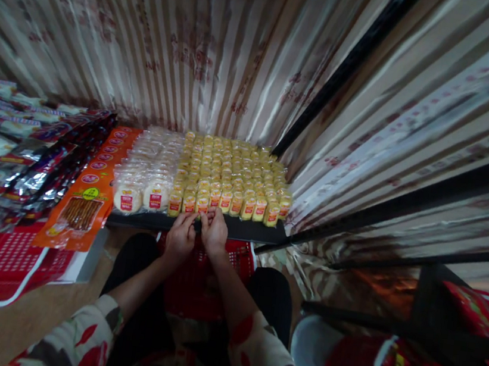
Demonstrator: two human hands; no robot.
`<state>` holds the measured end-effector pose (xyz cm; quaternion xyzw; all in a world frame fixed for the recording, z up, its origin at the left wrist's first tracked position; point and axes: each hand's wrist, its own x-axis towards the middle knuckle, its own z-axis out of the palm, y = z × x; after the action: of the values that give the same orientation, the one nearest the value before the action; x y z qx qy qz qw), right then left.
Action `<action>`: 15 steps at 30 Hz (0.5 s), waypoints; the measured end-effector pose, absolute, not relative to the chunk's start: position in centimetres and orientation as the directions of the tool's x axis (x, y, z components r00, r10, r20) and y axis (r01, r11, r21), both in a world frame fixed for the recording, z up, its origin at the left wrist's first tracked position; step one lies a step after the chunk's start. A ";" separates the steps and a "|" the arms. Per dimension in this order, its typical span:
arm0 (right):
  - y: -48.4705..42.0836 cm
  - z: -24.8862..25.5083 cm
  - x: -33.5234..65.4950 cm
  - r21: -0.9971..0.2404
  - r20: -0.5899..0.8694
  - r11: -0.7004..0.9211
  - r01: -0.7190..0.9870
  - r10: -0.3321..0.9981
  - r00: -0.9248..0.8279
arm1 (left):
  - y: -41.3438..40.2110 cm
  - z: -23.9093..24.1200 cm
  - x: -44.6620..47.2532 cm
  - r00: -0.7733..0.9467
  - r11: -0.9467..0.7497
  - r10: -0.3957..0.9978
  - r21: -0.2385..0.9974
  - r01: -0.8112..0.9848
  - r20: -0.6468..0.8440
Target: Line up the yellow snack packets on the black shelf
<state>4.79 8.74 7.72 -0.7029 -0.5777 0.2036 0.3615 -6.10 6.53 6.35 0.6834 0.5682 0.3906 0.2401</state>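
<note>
**No print sharp enough to read**

The yellow snack packs along the shelf's front edge carry red labels, and the orange packet at the shelf's left end bears red ovals and a yellow-green badge, but every character is too small and blurred to read.

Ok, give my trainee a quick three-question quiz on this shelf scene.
1. True or false: both hands meet at the front row of small yellow wrapped snack packs.
2. What lies directly left of the yellow packs? A) pale round wrapped cakes B) glass bottles C) folded towels
3. Which thing sits below the black shelf board, between the person's knees?

Key:
1. True: the left hand and right hand touch at the shelf's front edge.
2. A: the pale round wrapped cakes.
3. A red plastic basket.
</note>
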 end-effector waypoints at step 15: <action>7.4 7.4 5.0 -0.797 0.235 0.124 0.591 0.965 0.115 | 6.3 6.2 -5.5 0.080 -0.251 0.962 0.721 0.646 0.263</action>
<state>5.00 7.37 7.39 -0.6220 -0.6253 0.2264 0.4134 -5.52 6.27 6.24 0.7020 0.5725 0.3640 0.2167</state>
